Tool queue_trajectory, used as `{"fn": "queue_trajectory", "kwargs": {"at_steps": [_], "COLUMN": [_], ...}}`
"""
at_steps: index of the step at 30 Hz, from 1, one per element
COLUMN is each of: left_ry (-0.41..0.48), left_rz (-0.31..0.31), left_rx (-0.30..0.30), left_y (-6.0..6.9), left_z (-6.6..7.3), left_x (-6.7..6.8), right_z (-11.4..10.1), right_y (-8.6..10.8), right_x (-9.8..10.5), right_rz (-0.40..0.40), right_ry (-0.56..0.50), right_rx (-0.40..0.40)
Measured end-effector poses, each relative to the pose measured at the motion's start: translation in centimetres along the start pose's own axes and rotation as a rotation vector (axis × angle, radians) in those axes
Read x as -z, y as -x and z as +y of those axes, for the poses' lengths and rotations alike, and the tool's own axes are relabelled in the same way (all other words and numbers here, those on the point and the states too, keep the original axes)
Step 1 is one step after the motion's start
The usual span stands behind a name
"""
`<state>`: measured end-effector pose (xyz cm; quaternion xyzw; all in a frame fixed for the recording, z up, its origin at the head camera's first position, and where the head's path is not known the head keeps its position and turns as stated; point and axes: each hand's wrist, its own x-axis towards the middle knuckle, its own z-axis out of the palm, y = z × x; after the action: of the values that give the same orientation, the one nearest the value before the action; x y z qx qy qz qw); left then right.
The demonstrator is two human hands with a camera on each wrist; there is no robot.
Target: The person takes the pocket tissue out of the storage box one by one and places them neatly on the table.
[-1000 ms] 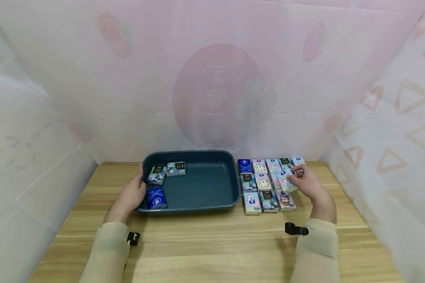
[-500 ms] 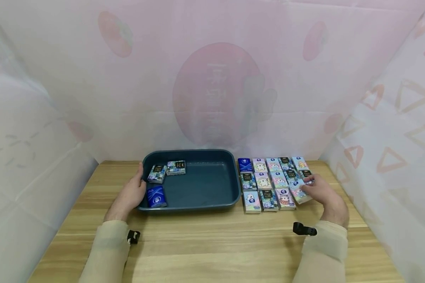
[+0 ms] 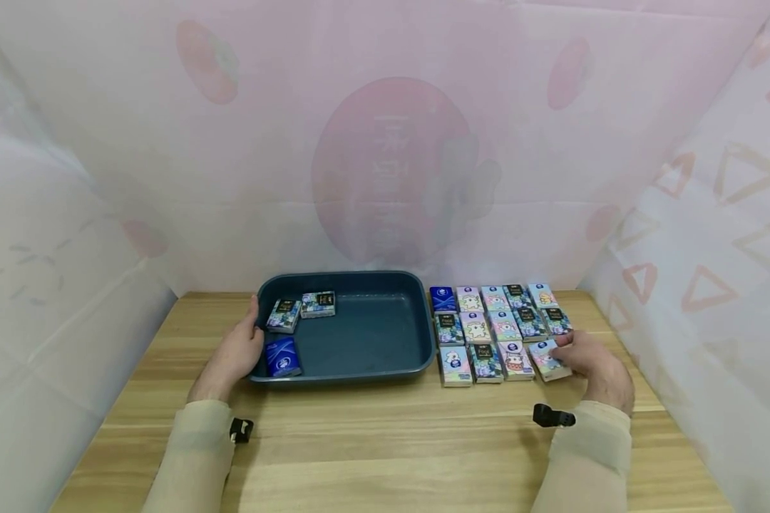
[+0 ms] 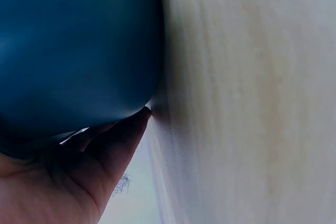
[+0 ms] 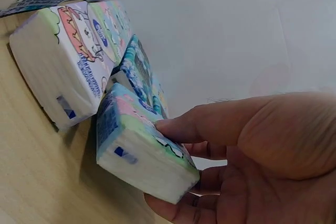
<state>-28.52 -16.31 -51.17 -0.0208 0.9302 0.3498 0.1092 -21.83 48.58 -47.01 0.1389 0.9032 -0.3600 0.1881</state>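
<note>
My right hand [image 3: 593,367] pinches a pastel tissue pack [image 3: 548,360] at the right end of the front row. In the right wrist view the thumb presses the top of that pack [image 5: 147,140], the fingers lie at its side and underneath, and it is tilted beside a pack with a cartoon character [image 5: 63,66]. On the left, my left hand [image 3: 234,349] holds the left end of a dark teal tray [image 3: 359,372]. The left wrist view shows its fingers [image 4: 115,145] against the tray's outer wall; the thumb is partly cut off.
Several tissue packs [image 3: 477,328] stand in rows right of the tray. Inside the tray lie a blue pack [image 3: 283,358] and two dark floral packs, one at the left [image 3: 284,315], one farther back [image 3: 318,304]. A printed cloth [image 3: 391,178] hangs behind the wooden table [image 3: 385,449].
My right hand has moved the pastel pack right and toward me, from above the rear rows down to the front row's right end. The left hand and tray have stayed put.
</note>
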Motion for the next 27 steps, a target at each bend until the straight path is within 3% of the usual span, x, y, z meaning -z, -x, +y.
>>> {"fn": "queue_trajectory", "kwargs": {"at_steps": [11,16,23,27], "left_ry": [0.005,0.004,0.003,0.007], "left_rz": [-0.005,-0.003,-0.003,-0.006], "left_rx": [0.007,-0.006,-0.007,-0.001], "left_y": [0.1,0.1,0.1,0.1], "left_z": [0.0,0.0,0.0,0.1], "left_x": [0.0,0.0,0.0,0.0], "right_z": [0.4,0.2,0.3,0.3], "right_y": [-0.9,-1.3,-2.1,-2.3], "right_x": [-1.2,-1.8,-1.9,-2.0], "right_rz": [0.009,0.032,0.063,0.071], "right_ry": [-0.178,-0.308,-0.174,-0.175], "right_rx": [-0.013,-0.035,-0.038,-0.049]}}
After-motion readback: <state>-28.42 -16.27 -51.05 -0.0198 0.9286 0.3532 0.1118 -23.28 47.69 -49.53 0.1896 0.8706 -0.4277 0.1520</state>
